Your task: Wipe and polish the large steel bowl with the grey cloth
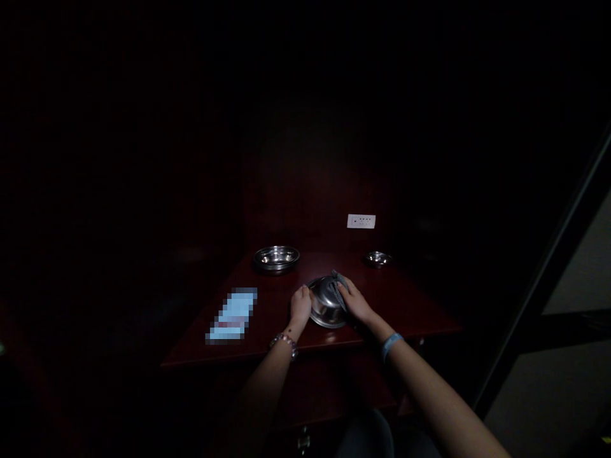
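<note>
A shiny metal bowl (325, 304) is tipped with its rounded underside toward me, just above or on the front part of the dark red table. On its left side, my left hand (301, 306) is closed round the rim. My right hand (356, 301) presses a grey cloth (339, 285) against the bowl's right side, its fingers closed over the cloth. A beaded bracelet circles my left wrist and a blue band my right one. The bowl's inside is hidden from view.
Several stacked metal bowls (276, 259) stand at the table's back left, and a small metal bowl (378, 259) at the back right. A blurred light-blue sheet (233, 316) lies at left on the table (405, 312). A white socket panel (361, 221) is on the back wall.
</note>
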Available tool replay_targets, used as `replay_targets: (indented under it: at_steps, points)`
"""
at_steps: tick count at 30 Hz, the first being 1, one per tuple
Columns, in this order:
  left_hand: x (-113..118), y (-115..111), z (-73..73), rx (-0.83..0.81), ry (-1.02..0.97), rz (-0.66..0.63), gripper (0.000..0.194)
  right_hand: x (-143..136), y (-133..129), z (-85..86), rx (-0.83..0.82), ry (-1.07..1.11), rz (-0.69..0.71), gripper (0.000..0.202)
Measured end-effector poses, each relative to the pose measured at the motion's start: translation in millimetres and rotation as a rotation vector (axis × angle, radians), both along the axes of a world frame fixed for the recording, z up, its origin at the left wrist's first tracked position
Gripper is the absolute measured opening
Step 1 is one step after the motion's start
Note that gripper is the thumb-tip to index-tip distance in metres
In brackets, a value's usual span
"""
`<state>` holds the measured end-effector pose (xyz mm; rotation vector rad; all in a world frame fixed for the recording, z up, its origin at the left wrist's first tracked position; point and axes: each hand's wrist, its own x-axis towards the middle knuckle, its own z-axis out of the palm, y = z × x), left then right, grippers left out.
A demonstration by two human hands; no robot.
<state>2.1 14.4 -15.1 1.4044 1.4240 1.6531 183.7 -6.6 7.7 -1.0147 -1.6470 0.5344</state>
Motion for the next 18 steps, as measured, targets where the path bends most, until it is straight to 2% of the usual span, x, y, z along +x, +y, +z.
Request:
replay_targets:
  at_steps: [3, 6, 10, 15, 18]
  points:
    - [0.1, -0.1, 0.9, 0.013, -0.009, 0.001, 0.031, 0.4, -19.3, -12.7, 0.105, -0.087, -0.06, 0.057]
    - [0.2, -0.2, 0.7, 0.033, -0.067, -0.019, 0.032, -6.9, -46.4, -18.6, 0.219, -0.359, -0.153, 0.059]
    - [0.3, -5.0, 4.3, 0.03, -0.164, -0.047, 0.035, -23.4, -71.2, -15.6, 0.351, -0.745, -0.195, 0.064]
    - [-1.8, -13.4, 11.5, 0.032, -0.376, -0.117, 0.039, -38.3, -70.7, -7.9, 0.39, -0.865, -0.24, 0.07]
    - [-4.3, -15.0, 12.7, 0.042, -0.424, -0.141, 0.046, -43.1, -66.6, -5.0, 0.409, -0.876, -0.217, 0.072]
